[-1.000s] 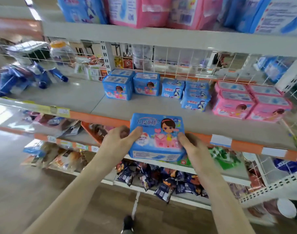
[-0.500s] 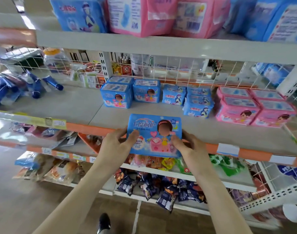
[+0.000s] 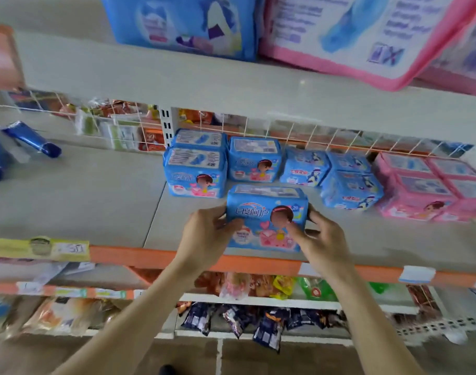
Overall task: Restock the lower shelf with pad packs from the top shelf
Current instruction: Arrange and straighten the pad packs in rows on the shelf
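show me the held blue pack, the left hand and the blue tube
blue pack [image 3: 263, 209]: head view, printed front face
left hand [image 3: 204, 236]: head view, back of the hand
blue tube [image 3: 32, 140]: head view, middle of its body

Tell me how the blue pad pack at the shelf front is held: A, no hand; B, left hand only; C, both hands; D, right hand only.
C: the left hand and right hand each grip one end of the blue pad pack.
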Demonstrator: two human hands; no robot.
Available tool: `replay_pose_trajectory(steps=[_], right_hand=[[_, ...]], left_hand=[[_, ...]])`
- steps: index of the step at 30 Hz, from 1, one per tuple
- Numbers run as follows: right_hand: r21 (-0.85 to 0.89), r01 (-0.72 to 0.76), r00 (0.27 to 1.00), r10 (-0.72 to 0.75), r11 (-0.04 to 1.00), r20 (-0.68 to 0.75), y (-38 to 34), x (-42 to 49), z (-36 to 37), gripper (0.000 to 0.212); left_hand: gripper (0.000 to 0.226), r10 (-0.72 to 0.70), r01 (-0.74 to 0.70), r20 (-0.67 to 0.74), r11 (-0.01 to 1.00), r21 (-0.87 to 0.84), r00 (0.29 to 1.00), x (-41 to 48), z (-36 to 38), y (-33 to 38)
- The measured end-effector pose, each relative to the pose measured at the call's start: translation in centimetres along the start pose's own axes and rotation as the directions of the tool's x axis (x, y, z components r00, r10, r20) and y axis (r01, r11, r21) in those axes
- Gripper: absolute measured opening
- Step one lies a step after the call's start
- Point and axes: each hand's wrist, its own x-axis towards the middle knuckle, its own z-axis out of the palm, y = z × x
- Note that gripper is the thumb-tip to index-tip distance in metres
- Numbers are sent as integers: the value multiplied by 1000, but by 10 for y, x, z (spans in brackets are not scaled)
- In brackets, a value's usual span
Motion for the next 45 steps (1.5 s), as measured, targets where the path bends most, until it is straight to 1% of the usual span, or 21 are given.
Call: replay_pose_trajectory(steps=[3, 6, 10, 11, 13, 14, 16, 18, 22, 26, 29, 34, 36, 39, 41, 43, 45], right_hand=[[-28, 18, 999, -19, 999, -36, 4, 21, 8, 28], [-34, 28, 999, -29, 999, -21, 13, 44, 12, 26], [-26, 84, 996, -84, 996, 2, 34, 80, 14, 37], [-30, 99, 995, -98, 995, 10, 41, 89, 14, 37], [-37, 131, 991, -131, 991, 18, 55, 105, 15, 28], [-41, 149, 989, -148, 988, 19, 59, 110, 17, 27], [-48, 185, 983, -184, 982, 22, 64, 121, 20, 36], [-51, 209, 978, -208, 977, 21, 67, 127, 24, 40], [-8, 245, 970, -245, 970, 5, 72, 133, 32, 47], [-44, 290, 957, -290, 956, 0, 76, 138, 41, 47], [-102, 333, 941, -337, 937, -24, 79, 145, 45, 48], [-146, 326, 942, -335, 934, -37, 82, 155, 47, 44], [-146, 338, 937, -347, 930, -39, 84, 157, 49, 46], [-151, 373, 922, -383, 916, -48, 90, 158, 53, 49], [-171, 402, 906, -418, 900, -70, 93, 157, 56, 48], [-155, 414, 899, -429, 897, -83, 93, 157, 58, 47], [-121, 411, 903, -422, 903, -81, 91, 156, 59, 51]], left_hand=[[15, 60, -60, -1, 997, 42, 998, 29, 2, -4], [19, 108, -104, -32, 988, 114, 994, 52, 11, -7], [19, 192, -164, -117, 963, 212, 974, 74, 26, -15], [17, 209, -172, -138, 955, 242, 968, 79, 29, -18], [14, 233, -171, -174, 936, 308, 957, 89, 34, -28], [14, 237, -164, -195, 930, 329, 952, 94, 35, -32], [16, 233, -143, -236, 927, 346, 943, 100, 37, -37], [17, 237, -129, -267, 921, 367, 934, 104, 38, -40], [20, 263, -120, -298, 899, 422, 918, 106, 37, -42], [21, 241, -86, -308, 893, 442, 920, 110, 34, -45], [27, 257, -73, -301, 858, 509, 918, 117, 33, -44], [35, 276, -48, -298, 802, 596, 914, 125, 33, -46], [39, 252, 3, -306, 767, 641, 918, 127, 33, -45], [44, 175, 93, -328, 744, 661, 928, 130, 30, -39], [44, 149, 118, -325, 730, 673, 934, 132, 29, -34], [42, 156, 95, -293, 719, 689, 943, 133, 28, -32], [40, 205, 35, -266, 727, 685, 942, 127, 26, -34]])
